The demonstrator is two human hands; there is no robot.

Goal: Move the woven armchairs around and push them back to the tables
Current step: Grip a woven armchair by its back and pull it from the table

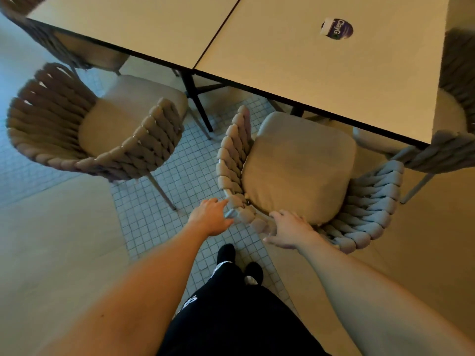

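Observation:
A woven armchair (372,201) with a beige seat cushion (298,170) stands just in front of me, its seat front tucked under the edge of the right table (308,73). My left hand (210,218) grips the left end of its woven back rim from outside. My right hand (288,231) lies over the middle of the rim, fingers inside by the cushion and thumb outside. A second woven armchair (138,150) stands to the left, angled and pulled out from the left table (144,27).
The two tables butt together on black legs (198,104). A round purple sticker (336,28) lies on the right one. More woven chairs sit at the top left (51,44) and at the right end (437,152). My feet (226,253) stand on the small-tiled floor.

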